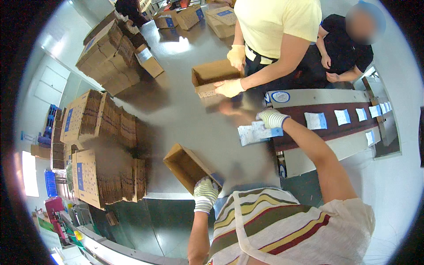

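Observation:
My left hand [206,194], in a white and green striped glove, is closed on the near end of an open cardboard box [190,163] that stands tilted on the grey table. No contents show in the part of the box I can see. My right hand [272,119], gloved the same way, is closed on several small white and blue packets [251,134] at the end of a dark red conveyor belt [324,129]. Its fingertips are partly hidden. More packets, such as one white and blue packet [315,120], lie spaced along the belt.
Opposite me, a co-worker's gloved hands [229,87] hold another open carton [214,73]. A second person [349,48] is beside the belt. Stacks of flattened cartons [95,119] line the table's left side. Several cartons [187,17] stand at the far end of the table.

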{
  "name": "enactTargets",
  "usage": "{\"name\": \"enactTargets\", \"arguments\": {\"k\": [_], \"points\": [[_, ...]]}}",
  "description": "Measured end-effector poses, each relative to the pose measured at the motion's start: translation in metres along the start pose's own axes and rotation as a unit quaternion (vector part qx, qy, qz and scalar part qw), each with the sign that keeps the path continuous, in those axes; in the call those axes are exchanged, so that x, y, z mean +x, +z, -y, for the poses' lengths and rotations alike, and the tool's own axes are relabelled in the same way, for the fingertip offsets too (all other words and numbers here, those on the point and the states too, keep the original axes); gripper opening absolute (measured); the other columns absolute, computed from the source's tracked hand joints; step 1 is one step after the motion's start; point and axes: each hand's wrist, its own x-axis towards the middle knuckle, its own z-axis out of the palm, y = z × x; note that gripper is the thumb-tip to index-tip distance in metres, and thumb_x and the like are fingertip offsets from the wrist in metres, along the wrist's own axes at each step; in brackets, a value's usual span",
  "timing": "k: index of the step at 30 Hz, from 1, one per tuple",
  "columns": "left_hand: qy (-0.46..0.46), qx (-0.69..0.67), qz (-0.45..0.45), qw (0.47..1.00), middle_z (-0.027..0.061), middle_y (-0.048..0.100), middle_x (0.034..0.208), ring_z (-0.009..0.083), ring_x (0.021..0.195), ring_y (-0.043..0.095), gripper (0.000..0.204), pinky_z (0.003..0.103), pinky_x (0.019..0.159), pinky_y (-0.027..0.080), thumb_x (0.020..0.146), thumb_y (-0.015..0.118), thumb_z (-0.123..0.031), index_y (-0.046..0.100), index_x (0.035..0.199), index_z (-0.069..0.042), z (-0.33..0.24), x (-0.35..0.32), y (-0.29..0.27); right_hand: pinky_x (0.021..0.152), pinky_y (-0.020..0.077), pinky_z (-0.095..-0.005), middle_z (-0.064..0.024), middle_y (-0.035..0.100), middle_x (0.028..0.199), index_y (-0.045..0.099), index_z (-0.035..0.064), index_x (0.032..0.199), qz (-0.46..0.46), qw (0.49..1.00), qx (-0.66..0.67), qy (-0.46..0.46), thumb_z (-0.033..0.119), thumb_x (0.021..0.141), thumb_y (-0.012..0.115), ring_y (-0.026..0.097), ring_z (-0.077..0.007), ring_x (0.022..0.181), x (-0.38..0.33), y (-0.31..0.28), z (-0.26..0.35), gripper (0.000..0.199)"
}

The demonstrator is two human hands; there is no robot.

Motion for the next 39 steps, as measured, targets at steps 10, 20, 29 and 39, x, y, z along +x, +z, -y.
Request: {"name": "enactTargets", "arguments": {"k": [10, 20, 29, 39], "points": [[0.015, -0.017, -0.029, 0.999, 0.0203, 0.060, 0.091, 0.0352, 0.087, 0.058, 0.029, 0.044, 0.082, 0.045, 0.078, 0.050, -0.022, 0.058, 0.094, 0.000, -0.005, -0.002, -0.004, 0.075, 0.0480, -0.0437, -0.0150, 0.065, 0.098, 0.067, 0.0078, 0.095, -0.056, 0.998, -0.032, -0.024, 0.036, 0.070, 0.061, 0.062, -0.0304, 0.090, -0.014, 0.070, 0.084, 0.038], [0.046, 0.011, -0.046, 0.998, 0.0207, 0.060, 0.095, 0.0356, 0.087, 0.058, 0.029, 0.045, 0.079, 0.046, 0.079, 0.051, -0.023, 0.059, 0.095, 0.001, -0.003, -0.004, 0.004, 0.085, 0.0459, -0.0401, -0.0188, 0.062, 0.098, 0.056, 0.0034, 0.114, -0.138, 0.955, 0.253, -0.076, 0.033, 0.070, 0.070, 0.058, -0.0340, 0.094, -0.069, 0.090, 0.164, 0.055], [0.038, 0.024, -0.026, 0.999, 0.0220, 0.061, 0.099, 0.0361, 0.088, 0.059, 0.037, 0.046, 0.079, 0.046, 0.083, 0.048, -0.030, 0.056, 0.108, -0.003, -0.001, 0.004, 0.022, 0.093, 0.0411, -0.0373, -0.0151, 0.062, 0.101, 0.056, 0.0045, 0.106, -0.252, 0.836, 0.390, -0.291, 0.022, 0.067, 0.072, 0.059, -0.0319, 0.095, -0.039, 0.017, 0.269, 0.045], [0.087, 0.007, 0.072, 0.994, 0.0196, 0.053, 0.122, 0.0332, 0.111, 0.052, 0.042, 0.041, 0.094, 0.040, 0.083, 0.049, -0.032, 0.056, 0.117, -0.009, 0.001, 0.003, 0.024, 0.083, 0.0421, -0.0397, -0.0159, 0.056, 0.091, 0.050, 0.0037, 0.101, 0.090, 0.437, 0.891, -0.086, 0.040, 0.097, 0.030, 0.052, -0.0272, 0.083, -0.006, 0.042, 0.300, 0.042]]}}
